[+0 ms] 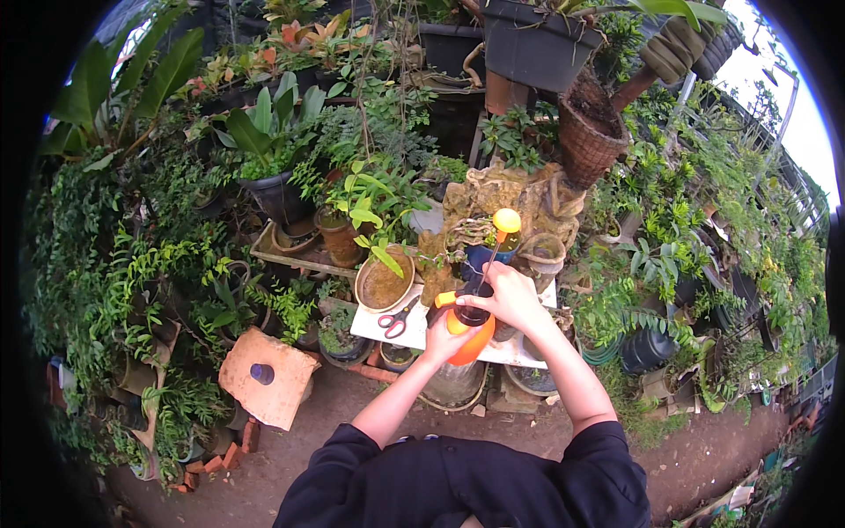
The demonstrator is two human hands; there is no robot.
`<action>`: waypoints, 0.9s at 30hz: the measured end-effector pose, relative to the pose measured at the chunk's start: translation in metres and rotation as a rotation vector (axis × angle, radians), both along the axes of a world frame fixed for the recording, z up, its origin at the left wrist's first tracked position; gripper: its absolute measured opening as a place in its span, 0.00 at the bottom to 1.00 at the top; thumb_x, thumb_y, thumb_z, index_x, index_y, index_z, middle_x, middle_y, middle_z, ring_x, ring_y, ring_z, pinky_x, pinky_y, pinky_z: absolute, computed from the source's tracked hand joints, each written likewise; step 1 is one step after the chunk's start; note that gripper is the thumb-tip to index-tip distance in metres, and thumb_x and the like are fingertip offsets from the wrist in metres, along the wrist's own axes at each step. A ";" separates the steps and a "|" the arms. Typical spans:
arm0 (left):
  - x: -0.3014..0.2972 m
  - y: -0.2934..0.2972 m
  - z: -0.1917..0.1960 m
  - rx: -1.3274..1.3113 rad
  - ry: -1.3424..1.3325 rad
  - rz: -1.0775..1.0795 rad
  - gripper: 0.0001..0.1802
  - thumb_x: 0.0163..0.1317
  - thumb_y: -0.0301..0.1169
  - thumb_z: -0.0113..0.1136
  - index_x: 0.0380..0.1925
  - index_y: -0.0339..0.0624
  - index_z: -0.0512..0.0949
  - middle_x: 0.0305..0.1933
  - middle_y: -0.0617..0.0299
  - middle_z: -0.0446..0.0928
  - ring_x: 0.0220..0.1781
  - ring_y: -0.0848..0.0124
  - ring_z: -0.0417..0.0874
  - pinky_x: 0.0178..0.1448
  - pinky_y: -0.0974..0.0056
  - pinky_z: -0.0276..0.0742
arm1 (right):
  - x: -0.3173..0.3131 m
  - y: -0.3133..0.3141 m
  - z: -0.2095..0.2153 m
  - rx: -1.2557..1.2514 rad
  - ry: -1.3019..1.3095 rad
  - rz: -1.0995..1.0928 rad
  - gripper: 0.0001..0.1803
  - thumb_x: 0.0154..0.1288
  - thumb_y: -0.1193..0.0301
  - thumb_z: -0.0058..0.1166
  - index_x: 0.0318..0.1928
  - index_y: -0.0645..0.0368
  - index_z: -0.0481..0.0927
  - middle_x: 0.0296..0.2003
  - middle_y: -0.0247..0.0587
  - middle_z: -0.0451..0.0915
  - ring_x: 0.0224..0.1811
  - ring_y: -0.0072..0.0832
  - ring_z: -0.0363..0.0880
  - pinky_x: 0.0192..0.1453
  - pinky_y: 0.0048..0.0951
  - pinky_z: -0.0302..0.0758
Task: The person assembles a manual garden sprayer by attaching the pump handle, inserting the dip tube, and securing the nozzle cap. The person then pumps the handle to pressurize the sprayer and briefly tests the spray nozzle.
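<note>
An orange pump sprayer bottle with a black neck is held in front of me over a white board. My left hand wraps round its upper body, beside a yellow-orange part at the neck. My right hand is closed about the black pump piece above the neck. A thin rod with a yellow-orange knob sticks up past its fingers. Red-and-black handled scissors lie on the board, left of my left hand. Just beyond my right hand is a blue pot, partly hidden.
A round clay pot with a leafy plant stands at the board's left end. Behind rises a rough rock ornament. A square tan slab carries a small dark cup. Dense potted plants and a hanging grey planter surround the spot.
</note>
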State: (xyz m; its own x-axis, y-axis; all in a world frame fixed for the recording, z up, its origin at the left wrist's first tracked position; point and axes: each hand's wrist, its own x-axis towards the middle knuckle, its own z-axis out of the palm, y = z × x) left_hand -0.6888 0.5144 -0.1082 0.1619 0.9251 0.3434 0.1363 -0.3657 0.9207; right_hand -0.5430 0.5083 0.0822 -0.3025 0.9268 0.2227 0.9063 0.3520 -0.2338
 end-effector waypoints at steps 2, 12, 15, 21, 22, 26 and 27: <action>-0.001 0.000 -0.001 0.061 0.120 0.107 0.45 0.47 0.42 0.80 0.62 0.31 0.69 0.62 0.46 0.73 0.67 0.54 0.75 0.70 0.53 0.70 | -0.004 -0.001 -0.007 0.024 -0.038 -0.122 0.41 0.55 0.32 0.58 0.42 0.64 0.79 0.38 0.48 0.83 0.43 0.44 0.86 0.42 0.46 0.82; 0.003 -0.003 0.004 0.119 0.057 0.178 0.51 0.45 0.47 0.81 0.64 0.31 0.68 0.64 0.44 0.70 0.68 0.50 0.71 0.72 0.51 0.67 | 0.031 -0.022 0.017 -0.413 0.352 0.100 0.59 0.61 0.45 0.64 0.76 0.71 0.46 0.45 0.61 0.84 0.44 0.43 0.87 0.53 0.36 0.81; 0.004 -0.003 0.003 0.123 0.022 0.172 0.52 0.45 0.46 0.81 0.66 0.31 0.66 0.63 0.44 0.70 0.68 0.50 0.72 0.72 0.51 0.67 | 0.038 -0.031 0.024 -0.601 0.613 0.100 0.46 0.66 0.61 0.61 0.75 0.67 0.51 0.33 0.50 0.86 0.35 0.34 0.87 0.46 0.32 0.81; 0.006 0.000 0.001 0.126 0.035 0.182 0.53 0.44 0.46 0.81 0.67 0.33 0.65 0.63 0.44 0.70 0.67 0.50 0.72 0.72 0.51 0.67 | 0.037 -0.002 0.015 0.538 0.050 0.209 0.37 0.67 0.68 0.51 0.74 0.66 0.56 0.47 0.59 0.81 0.47 0.46 0.83 0.50 0.46 0.79; 0.006 0.001 0.001 0.128 0.038 0.172 0.53 0.44 0.46 0.81 0.67 0.33 0.65 0.63 0.44 0.70 0.67 0.50 0.72 0.72 0.51 0.67 | 0.036 -0.005 0.013 0.156 0.041 0.107 0.39 0.69 0.67 0.50 0.76 0.65 0.51 0.47 0.58 0.82 0.48 0.47 0.83 0.53 0.44 0.79; 0.006 0.003 0.001 0.137 0.038 0.191 0.53 0.44 0.46 0.81 0.67 0.34 0.66 0.63 0.45 0.70 0.67 0.50 0.72 0.72 0.51 0.67 | 0.030 -0.039 0.014 -0.578 0.322 0.200 0.44 0.77 0.68 0.46 0.79 0.54 0.31 0.36 0.57 0.86 0.40 0.41 0.88 0.54 0.35 0.80; 0.006 0.003 0.001 0.148 0.035 0.189 0.53 0.44 0.47 0.81 0.67 0.34 0.66 0.63 0.45 0.71 0.67 0.50 0.72 0.72 0.51 0.67 | 0.027 -0.046 0.015 -0.652 0.484 0.335 0.44 0.77 0.70 0.45 0.80 0.52 0.30 0.37 0.56 0.86 0.41 0.36 0.88 0.53 0.35 0.80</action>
State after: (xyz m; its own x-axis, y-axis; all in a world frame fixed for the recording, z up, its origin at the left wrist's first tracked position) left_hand -0.6829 0.5176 -0.1075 0.0047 0.8799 0.4751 0.2457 -0.4615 0.8524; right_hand -0.5158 0.4624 0.0973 -0.5911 0.7933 -0.1459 0.5283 0.2440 -0.8132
